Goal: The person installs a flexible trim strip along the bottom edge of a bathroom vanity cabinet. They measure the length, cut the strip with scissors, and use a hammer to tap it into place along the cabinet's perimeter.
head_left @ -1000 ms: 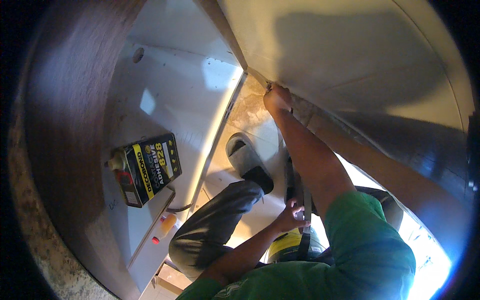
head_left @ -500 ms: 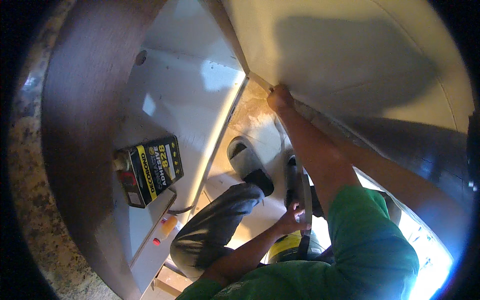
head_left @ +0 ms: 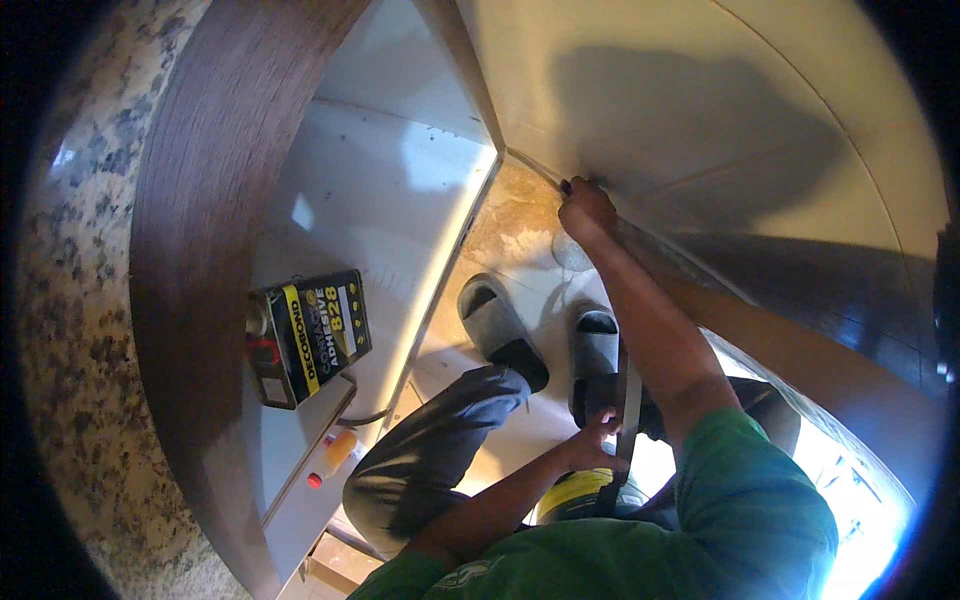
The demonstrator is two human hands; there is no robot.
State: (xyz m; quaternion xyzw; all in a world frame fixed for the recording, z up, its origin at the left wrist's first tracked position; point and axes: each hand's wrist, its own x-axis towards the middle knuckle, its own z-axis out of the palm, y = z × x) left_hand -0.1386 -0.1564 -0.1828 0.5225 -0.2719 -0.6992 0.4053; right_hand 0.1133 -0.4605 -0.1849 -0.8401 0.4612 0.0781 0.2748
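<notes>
My right hand (head_left: 588, 208) is closed against the lower edge of the pale panel (head_left: 640, 110), its arm stretched forward. A small dark bit shows at its fingertips; what it grips there is mostly hidden. Near my lap, my left hand (head_left: 592, 443) has its fingers closed round a long, narrow, flat grey-brown strip (head_left: 628, 405). The strip stands on edge between my knees and runs up beneath my right forearm, where it goes out of sight.
On the white cabinet board to the left stands a black and yellow adhesive can (head_left: 318, 338). An orange bottle with a red cap (head_left: 335, 455) lies nearer me. Speckled stone (head_left: 95, 300) borders the far left. A yellow-topped container (head_left: 575, 492) sits below my left hand.
My right hand has slid a little right and nearer along the panel's lower edge. My left hand and the strip have shifted slightly right, uncovering my right sandal. The view has shifted slightly.
</notes>
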